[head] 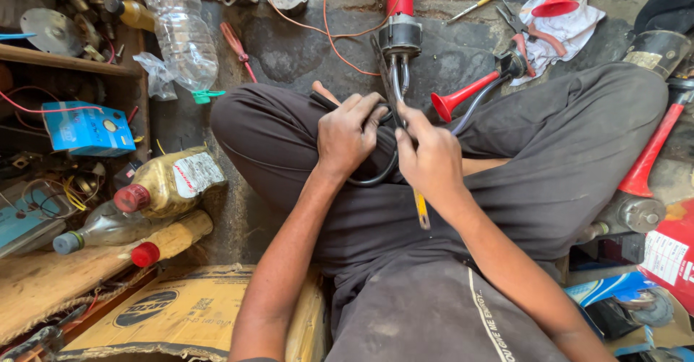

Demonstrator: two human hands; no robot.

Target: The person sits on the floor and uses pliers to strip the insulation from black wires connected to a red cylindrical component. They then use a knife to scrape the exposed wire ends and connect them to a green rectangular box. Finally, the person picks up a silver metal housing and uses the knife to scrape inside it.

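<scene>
Left hand (347, 134) is gripping the black hose (376, 178) over the lap, right hand (428, 156) is clamping a yellow-handled tool (421, 210) against it below the red horn unit (399, 15); probably best keeping the hose braced, tool pressure steady

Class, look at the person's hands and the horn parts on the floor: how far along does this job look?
Done: the red horn already has tubes fitted. In hand: the left hand holds a black hose; the right hand works it with a yellow-handled tool. Left: another red trumpet lies unattached.
</scene>
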